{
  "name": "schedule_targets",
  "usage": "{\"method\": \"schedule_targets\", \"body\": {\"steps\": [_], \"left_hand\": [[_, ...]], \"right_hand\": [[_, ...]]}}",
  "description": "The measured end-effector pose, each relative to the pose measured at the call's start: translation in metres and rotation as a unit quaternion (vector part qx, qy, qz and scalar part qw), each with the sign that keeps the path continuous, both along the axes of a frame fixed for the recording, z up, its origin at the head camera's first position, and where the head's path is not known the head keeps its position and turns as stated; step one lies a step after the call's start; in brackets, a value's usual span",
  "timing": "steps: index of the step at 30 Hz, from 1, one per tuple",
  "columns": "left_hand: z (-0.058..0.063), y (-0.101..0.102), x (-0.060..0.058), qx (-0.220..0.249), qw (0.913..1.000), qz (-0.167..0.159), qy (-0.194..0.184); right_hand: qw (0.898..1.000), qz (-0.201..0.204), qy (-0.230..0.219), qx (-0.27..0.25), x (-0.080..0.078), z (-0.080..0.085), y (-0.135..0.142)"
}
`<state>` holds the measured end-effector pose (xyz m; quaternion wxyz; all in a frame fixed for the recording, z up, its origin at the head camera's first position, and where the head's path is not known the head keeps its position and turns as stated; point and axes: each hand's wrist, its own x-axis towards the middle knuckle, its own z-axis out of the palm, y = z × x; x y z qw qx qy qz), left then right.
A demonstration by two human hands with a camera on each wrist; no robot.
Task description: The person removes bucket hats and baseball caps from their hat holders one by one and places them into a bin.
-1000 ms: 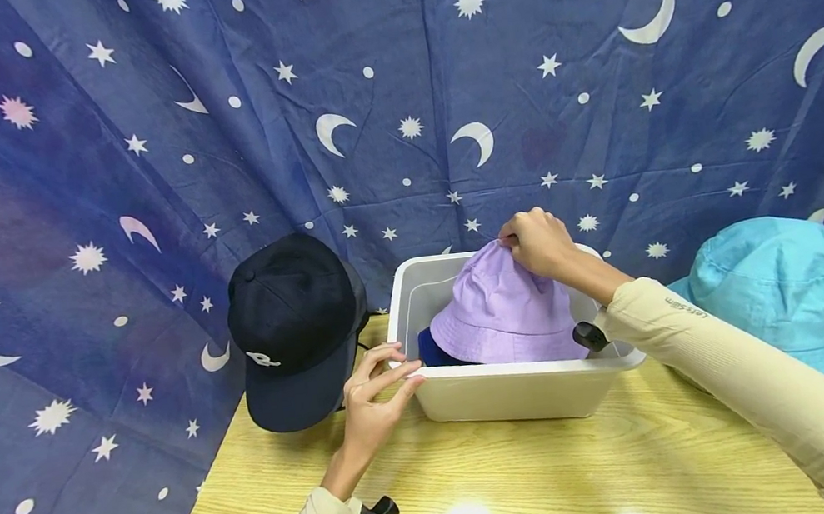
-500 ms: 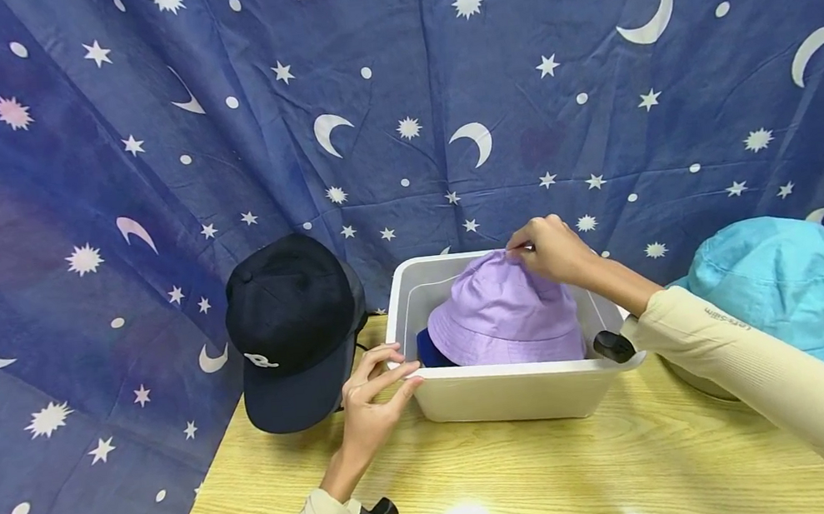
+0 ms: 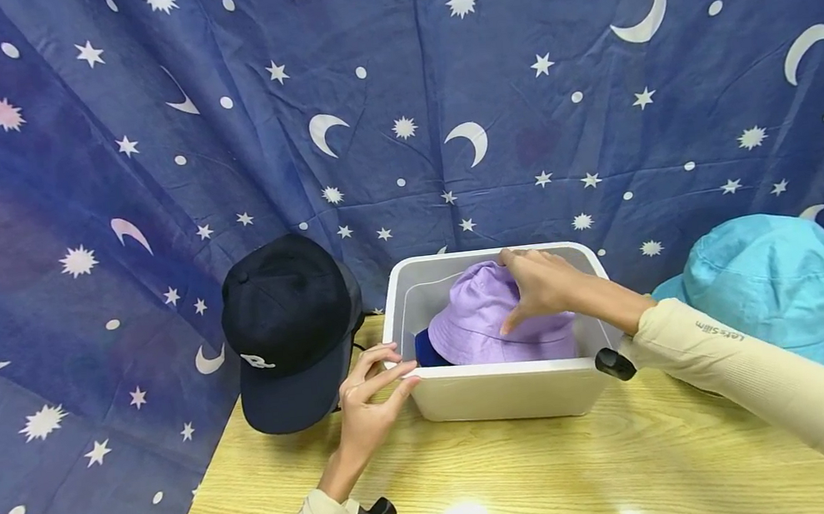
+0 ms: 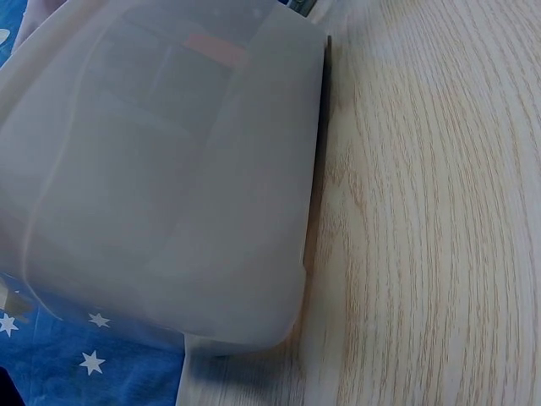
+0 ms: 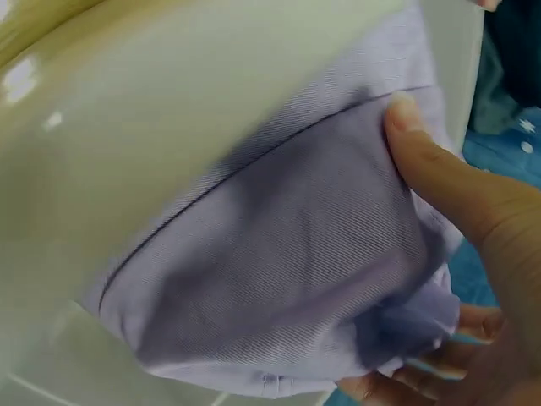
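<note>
A white plastic bin (image 3: 505, 394) stands on the table, with a lilac bucket hat (image 3: 474, 309) inside it, crown up. Something dark blue (image 3: 433, 351) shows beneath the hat's left brim. My right hand (image 3: 546, 283) straddles the crown; in the right wrist view its thumb (image 5: 439, 169) lies on the near side of the hat and the other fingers reach behind. At the bin's front left corner, the thumb and fingers of my left hand (image 3: 368, 412) hold the rim. The left wrist view has the bin's side wall (image 4: 169, 178) but not that hand.
Left of the bin a black baseball cap (image 3: 291, 328) sits high, brim toward me. On the right is a turquoise bucket hat (image 3: 769, 286), partly behind my right sleeve (image 3: 763, 371). A blue star-and-moon curtain (image 3: 396, 108) hangs right behind the wooden table (image 3: 525, 471).
My right hand has gone from pinching the crown's top to spreading thumb and fingers over it, lower down. The lilac hat sits deeper in the bin. My left hand stays at the rim.
</note>
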<state>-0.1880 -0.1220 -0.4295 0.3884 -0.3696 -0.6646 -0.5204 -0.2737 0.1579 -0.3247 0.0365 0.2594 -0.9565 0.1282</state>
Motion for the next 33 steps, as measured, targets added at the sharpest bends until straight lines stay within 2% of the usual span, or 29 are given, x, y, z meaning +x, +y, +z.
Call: {"method": "schedule_targets", "body": {"steps": [6, 11, 19, 24, 33], "left_hand": [[-0.003, 0.001, -0.001, -0.004, 1.0000, 0.001, -0.001], [-0.005, 0.004, 0.000, -0.005, 1.0000, 0.000, 0.001], [-0.002, 0.003, 0.000, -0.001, 1.0000, -0.003, 0.003], [0.001, 0.002, 0.000, 0.000, 1.0000, -0.001, 0.003], [0.001, 0.000, 0.001, 0.002, 1.0000, 0.000, 0.005]], "right_hand": [[0.999, -0.021, 0.036, 0.035, -0.001, -0.018, -0.011], [0.998, -0.023, 0.037, 0.039, 0.000, -0.025, -0.017], [1.000, -0.023, 0.008, -0.006, 0.000, -0.009, -0.011], [1.000, -0.026, -0.004, -0.013, 0.001, 0.001, -0.005], [0.999, -0.016, 0.003, -0.034, 0.004, 0.018, 0.008]]}}
